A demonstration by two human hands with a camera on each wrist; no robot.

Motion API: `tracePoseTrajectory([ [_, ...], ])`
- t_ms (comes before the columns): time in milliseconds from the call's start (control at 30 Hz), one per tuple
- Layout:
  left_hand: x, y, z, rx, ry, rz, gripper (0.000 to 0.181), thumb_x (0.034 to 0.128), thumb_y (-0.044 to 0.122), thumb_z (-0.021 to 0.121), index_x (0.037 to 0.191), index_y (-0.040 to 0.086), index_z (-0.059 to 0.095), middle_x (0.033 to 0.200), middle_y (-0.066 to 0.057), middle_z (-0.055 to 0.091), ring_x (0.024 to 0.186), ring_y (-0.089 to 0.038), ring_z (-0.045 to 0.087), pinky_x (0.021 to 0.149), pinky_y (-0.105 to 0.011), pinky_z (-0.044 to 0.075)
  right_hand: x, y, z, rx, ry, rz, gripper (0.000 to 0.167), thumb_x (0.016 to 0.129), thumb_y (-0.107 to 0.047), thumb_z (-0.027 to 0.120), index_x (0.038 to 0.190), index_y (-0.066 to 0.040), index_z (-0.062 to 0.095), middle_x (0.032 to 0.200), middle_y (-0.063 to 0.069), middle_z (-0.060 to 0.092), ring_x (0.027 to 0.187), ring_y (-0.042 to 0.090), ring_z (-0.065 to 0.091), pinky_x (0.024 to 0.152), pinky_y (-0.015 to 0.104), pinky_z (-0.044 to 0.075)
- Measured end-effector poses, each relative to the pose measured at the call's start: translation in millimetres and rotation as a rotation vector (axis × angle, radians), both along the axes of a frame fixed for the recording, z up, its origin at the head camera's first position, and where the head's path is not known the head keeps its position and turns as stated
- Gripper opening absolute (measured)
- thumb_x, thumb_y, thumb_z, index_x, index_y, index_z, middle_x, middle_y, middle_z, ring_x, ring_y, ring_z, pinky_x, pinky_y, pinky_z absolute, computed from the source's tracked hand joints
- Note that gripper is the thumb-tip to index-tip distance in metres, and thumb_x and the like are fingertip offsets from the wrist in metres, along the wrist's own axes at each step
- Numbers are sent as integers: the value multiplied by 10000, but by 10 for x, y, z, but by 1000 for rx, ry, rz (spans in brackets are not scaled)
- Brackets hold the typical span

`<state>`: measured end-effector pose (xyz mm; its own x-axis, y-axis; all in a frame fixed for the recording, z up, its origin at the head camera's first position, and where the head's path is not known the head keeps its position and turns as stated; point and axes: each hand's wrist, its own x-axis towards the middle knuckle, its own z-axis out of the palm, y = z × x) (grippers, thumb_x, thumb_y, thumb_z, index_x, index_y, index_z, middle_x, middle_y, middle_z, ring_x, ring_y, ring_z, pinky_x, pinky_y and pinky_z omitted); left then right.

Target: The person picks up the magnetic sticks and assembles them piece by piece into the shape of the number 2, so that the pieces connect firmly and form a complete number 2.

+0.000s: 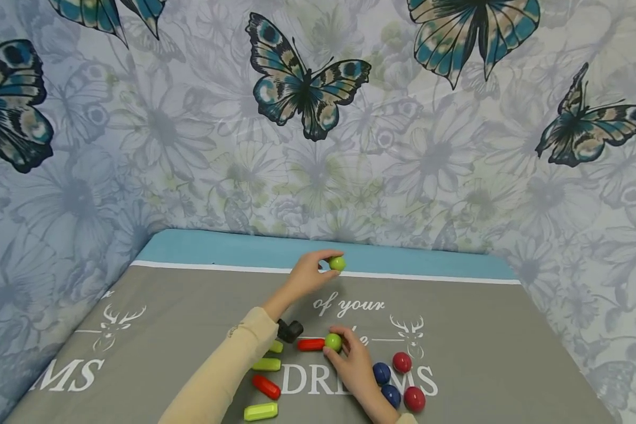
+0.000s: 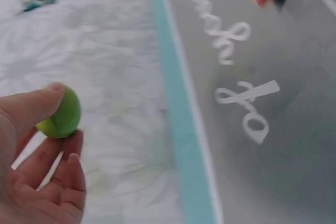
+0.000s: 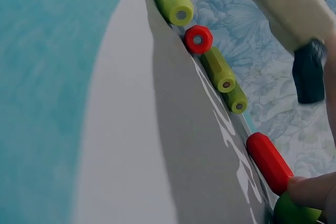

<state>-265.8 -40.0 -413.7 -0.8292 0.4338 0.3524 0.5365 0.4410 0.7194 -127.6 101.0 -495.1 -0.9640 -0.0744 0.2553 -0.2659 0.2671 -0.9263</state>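
My left hand (image 1: 312,274) is raised near the table's far edge and pinches a green ball (image 2: 65,114) between thumb and fingers. Lower down, my right hand (image 1: 352,362) pinches a second green ball (image 1: 333,342) with thumb and fingertips. This ball touches the right end of a red rod (image 1: 311,345) lying on the table. In the right wrist view, the red rod (image 3: 269,162) meets the ball (image 3: 294,211) beside my thumb. Left of the hands lie a red rod (image 1: 267,387) and several yellow-green rods (image 1: 261,411), one partly hidden by my left sleeve.
Two blue balls (image 1: 381,373) and two red balls (image 1: 414,399) sit just right of my right hand. Round metal ends show on the loose rods (image 3: 198,39). A grey printed cloth (image 1: 466,330) with a blue border (image 1: 233,241) covers the table, against a butterfly-patterned backdrop (image 1: 201,147).
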Motion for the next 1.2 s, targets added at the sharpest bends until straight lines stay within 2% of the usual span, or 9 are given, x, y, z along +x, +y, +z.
tracePoseTrajectory([
  [100, 167, -169, 110, 40, 5, 12, 391, 828, 98, 724, 1208, 100, 632, 1043, -17, 643, 898, -161, 566, 682, -308, 482, -13, 9, -11, 20, 22, -14, 346, 770, 65, 719, 1096, 63, 602, 1105, 168, 593, 1068, 311, 546, 924, 326, 427],
  [200, 332, -353, 140, 62, -13, 8, 373, 811, 74, 735, 1173, 62, 642, 1022, -37, 648, 881, -184, 575, 656, -299, 482, -34, 15, -14, 46, 34, -25, 347, 776, 50, 720, 1105, 58, 610, 1101, 162, 593, 1059, 315, 552, 914, 323, 437],
  [400, 626, -672, 3, 45, -87, -44, 333, 784, 2, 741, 1095, -18, 625, 1016, -100, 624, 874, -257, 599, 732, -367, 519, -71, 14, 9, 70, 45, -32, 345, 782, 37, 721, 1110, 54, 615, 1093, 163, 590, 1055, 323, 558, 905, 314, 442],
  [533, 765, -796, -107, 17, -123, -69, 333, 781, -15, 737, 1091, -32, 616, 1025, -111, 616, 886, -271, 603, 774, -388, 517, -85, 8, 23, 58, 68, -32, 336, 787, 39, 716, 1105, 72, 613, 1084, 174, 593, 1049, 334, 558, 902, 329, 443],
  [733, 838, -879, -253, -21, -163, -105, 419, 796, 1, 729, 1189, -49, 593, 1139, -188, 593, 933, -301, 603, 792, -387, 514, -77, -4, 22, 29, 46, -49, 336, 790, 17, 723, 1101, 84, 617, 1085, 173, 582, 1042, 335, 551, 890, 319, 453],
  [1033, 878, -905, -476, -17, -243, -116, 277, 808, 59, 736, 1059, 22, 626, 1051, -84, 602, 925, -288, 607, 772, -343, 521, -53, -13, -22, 5, -10, -75, 329, 789, 24, 722, 1099, 69, 619, 1093, 166, 563, 1040, 320, 550, 876, 289, 463],
  [1200, 892, -894, -553, -26, -269, -136, 318, 815, 80, 734, 1102, -19, 639, 1060, -101, 610, 931, -275, 603, 772, -328, 519, -40, -9, -44, 5, -35, -91, 330, 801, -8, 723, 1109, 48, 622, 1093, 160, 559, 1047, 307, 549, 868, 293, 471],
])
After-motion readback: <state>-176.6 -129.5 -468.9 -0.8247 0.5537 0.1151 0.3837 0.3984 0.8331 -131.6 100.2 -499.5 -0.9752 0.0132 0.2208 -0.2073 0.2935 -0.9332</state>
